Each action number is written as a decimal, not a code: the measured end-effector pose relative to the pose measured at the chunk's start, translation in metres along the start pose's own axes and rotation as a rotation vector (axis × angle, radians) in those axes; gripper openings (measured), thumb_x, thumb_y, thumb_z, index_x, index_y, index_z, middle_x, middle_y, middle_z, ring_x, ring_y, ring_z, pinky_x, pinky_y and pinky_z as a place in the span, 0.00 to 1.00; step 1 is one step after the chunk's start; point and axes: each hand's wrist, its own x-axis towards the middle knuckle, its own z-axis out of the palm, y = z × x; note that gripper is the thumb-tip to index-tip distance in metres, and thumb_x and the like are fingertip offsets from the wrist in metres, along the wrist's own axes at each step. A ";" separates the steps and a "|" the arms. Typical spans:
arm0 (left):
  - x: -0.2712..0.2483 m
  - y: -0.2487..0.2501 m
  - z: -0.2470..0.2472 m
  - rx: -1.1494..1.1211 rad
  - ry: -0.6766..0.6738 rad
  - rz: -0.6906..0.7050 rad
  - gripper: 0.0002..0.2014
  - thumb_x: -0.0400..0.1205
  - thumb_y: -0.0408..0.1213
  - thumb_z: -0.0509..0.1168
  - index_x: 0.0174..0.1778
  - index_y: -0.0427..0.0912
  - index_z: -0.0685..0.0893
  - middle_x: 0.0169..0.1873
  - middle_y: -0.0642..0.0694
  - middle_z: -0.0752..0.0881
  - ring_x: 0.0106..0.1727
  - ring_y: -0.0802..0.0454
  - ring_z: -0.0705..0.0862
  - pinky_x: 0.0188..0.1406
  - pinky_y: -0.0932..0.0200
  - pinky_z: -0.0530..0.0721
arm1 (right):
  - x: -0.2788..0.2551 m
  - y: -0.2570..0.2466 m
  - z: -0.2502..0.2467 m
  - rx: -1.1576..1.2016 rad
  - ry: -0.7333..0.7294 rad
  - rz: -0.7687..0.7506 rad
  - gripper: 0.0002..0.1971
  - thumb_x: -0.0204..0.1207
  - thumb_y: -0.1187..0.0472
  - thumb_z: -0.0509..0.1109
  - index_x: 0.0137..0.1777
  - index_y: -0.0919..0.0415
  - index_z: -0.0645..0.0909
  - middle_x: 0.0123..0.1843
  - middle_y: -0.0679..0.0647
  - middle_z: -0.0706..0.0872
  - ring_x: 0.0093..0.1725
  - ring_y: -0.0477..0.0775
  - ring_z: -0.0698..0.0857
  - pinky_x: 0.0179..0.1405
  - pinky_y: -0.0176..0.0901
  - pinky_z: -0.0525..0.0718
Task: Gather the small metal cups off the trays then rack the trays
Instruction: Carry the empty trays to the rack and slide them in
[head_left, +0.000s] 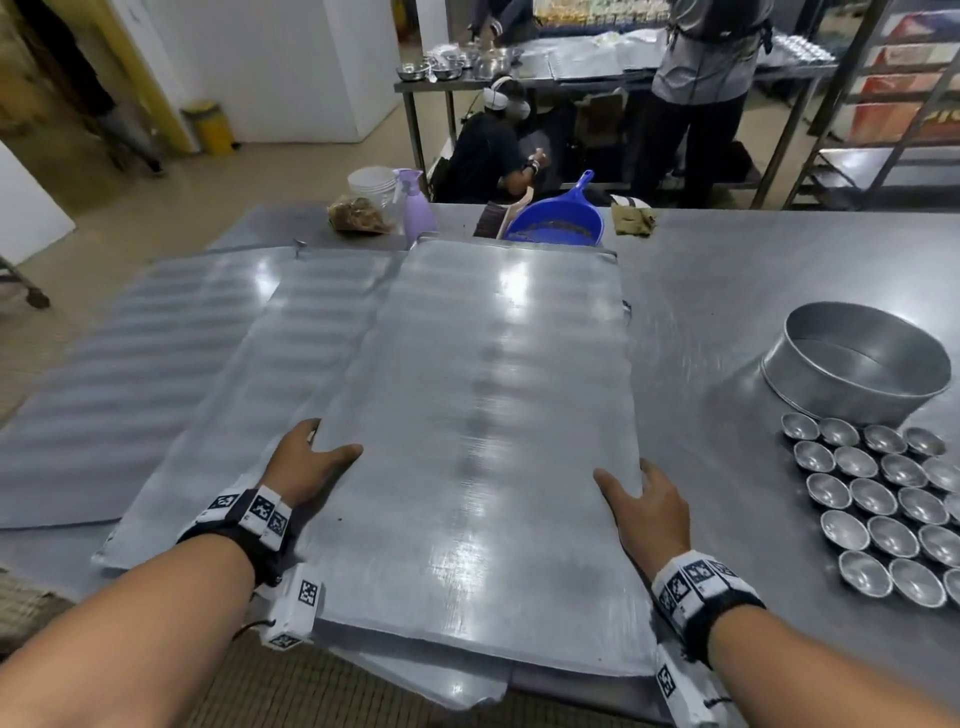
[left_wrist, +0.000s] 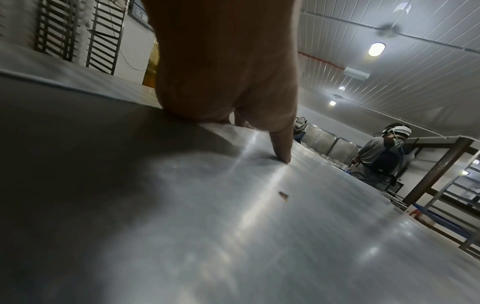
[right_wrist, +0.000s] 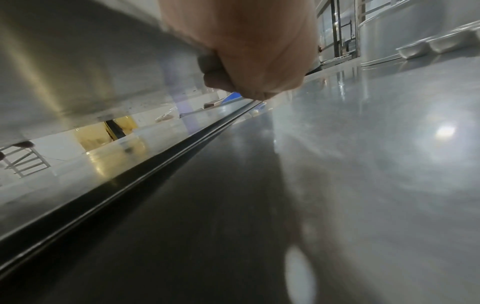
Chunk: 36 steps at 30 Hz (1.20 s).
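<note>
A bare flat metal tray (head_left: 483, 431) lies on top of a loose stack of trays on the steel table (head_left: 727, 270). My left hand (head_left: 306, 460) grips its left edge, thumb on top (left_wrist: 281, 148) and fingers curled under. My right hand (head_left: 644, 501) grips the right edge the same way; in the right wrist view the fingers (right_wrist: 221, 80) curl beneath the raised tray (right_wrist: 78, 61), which is lifted off the tray below. Several small metal cups (head_left: 883, 512) stand packed in rows on the table at the right.
A round metal pan (head_left: 857, 364) stands behind the cups. Other trays (head_left: 130, 364) fan out to the left. A blue dustpan (head_left: 558, 221), a brush, a lilac bottle (head_left: 415, 208) and bowls sit at the far edge. People work at another table beyond; a rack (head_left: 893, 104) stands far right.
</note>
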 end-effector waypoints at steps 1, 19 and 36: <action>0.000 0.003 -0.006 -0.017 -0.010 0.018 0.19 0.77 0.30 0.77 0.60 0.44 0.79 0.48 0.55 0.85 0.45 0.58 0.84 0.55 0.58 0.77 | -0.003 -0.006 0.006 0.006 0.000 -0.003 0.24 0.75 0.42 0.76 0.66 0.54 0.82 0.51 0.43 0.83 0.54 0.50 0.83 0.52 0.39 0.75; 0.129 -0.050 -0.053 -0.008 -0.268 0.076 0.35 0.67 0.51 0.83 0.68 0.43 0.80 0.62 0.49 0.87 0.59 0.52 0.87 0.65 0.50 0.83 | -0.062 -0.041 0.095 0.000 0.231 0.138 0.22 0.71 0.39 0.77 0.59 0.51 0.85 0.52 0.45 0.90 0.53 0.53 0.88 0.52 0.45 0.84; 0.176 -0.046 -0.046 0.362 -0.449 0.165 0.28 0.69 0.53 0.80 0.61 0.43 0.85 0.57 0.48 0.89 0.58 0.44 0.88 0.63 0.48 0.83 | -0.048 -0.053 0.095 -0.286 0.074 0.220 0.18 0.77 0.41 0.72 0.61 0.51 0.83 0.60 0.51 0.89 0.52 0.55 0.85 0.48 0.40 0.74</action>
